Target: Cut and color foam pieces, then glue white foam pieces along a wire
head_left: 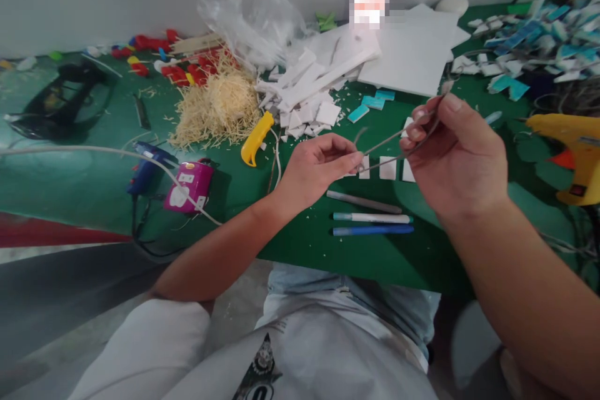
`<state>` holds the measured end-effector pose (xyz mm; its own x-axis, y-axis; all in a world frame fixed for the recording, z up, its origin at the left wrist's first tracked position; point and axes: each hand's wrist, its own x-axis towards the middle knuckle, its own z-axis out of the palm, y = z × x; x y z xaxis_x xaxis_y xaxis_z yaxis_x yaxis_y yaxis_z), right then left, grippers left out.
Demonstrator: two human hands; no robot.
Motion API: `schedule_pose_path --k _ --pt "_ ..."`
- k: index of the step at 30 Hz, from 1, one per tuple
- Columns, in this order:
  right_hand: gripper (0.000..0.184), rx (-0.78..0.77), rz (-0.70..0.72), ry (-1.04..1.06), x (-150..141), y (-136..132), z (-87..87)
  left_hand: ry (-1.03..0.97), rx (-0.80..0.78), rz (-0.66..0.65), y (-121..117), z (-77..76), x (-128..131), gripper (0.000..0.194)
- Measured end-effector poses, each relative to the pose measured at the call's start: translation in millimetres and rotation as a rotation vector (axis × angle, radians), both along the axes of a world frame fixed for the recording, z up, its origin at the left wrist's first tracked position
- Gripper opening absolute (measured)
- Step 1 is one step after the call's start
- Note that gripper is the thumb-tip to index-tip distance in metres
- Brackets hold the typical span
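Note:
A thin grey cord (387,138) runs in two strands between my hands, above the green table (290,234). My left hand (317,167) is closed, with thumb and fingertips pinching one end, and a short tail sticks up past them. My right hand (462,159) is higher and to the right, its curled fingers closed on the other end of the cord. Beneath the cord, small white squares (387,168) lie in a row, partly hidden by my hands. Nearer to me lie a grey pen (364,202), a white pen (374,218) and a blue pen (374,230).
A yellow glue gun (569,153) lies at the right. White foam scraps (307,106), straw-like shreds (220,103) and white sheets (410,53) fill the back. At left are a pink power socket box (190,184), a blue glue gun (145,165) and a yellow-handled tool (257,139).

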<state>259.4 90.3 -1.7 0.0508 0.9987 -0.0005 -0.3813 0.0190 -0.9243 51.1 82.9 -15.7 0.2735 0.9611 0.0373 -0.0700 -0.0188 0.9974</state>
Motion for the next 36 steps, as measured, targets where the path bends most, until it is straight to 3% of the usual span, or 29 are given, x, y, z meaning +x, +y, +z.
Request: schedule_pose_path --k 10,15,21,26,30,36 --pt "0.021 -0.027 -0.077 0.056 7.9 3.0 7.1 0.018 -0.086 -0.002 3.5 -5.7 -6.6 0.024" --pt "0.026 -0.057 -0.049 0.074 12.7 -0.6 16.7 0.224 0.069 -0.014 0.2 -14.2 -2.4 0.015" --pt "0.036 0.001 0.018 0.146 1.6 -9.7 31.5 0.275 0.195 -0.106 -6.9 -13.2 8.1 0.014" --pt "0.042 -0.028 0.057 0.241 -3.8 -18.2 45.4 0.474 0.442 -0.105 -7.7 -18.0 10.6 0.011" --pt "0.036 -0.02 0.044 0.259 -1.3 -21.6 44.6 0.579 0.594 -0.062 -6.9 -22.5 10.1 0.011" --pt "0.025 0.018 -0.014 0.138 -4.3 -24.8 40.1 0.633 0.671 -0.132 -7.7 -27.9 16.8 0.018"
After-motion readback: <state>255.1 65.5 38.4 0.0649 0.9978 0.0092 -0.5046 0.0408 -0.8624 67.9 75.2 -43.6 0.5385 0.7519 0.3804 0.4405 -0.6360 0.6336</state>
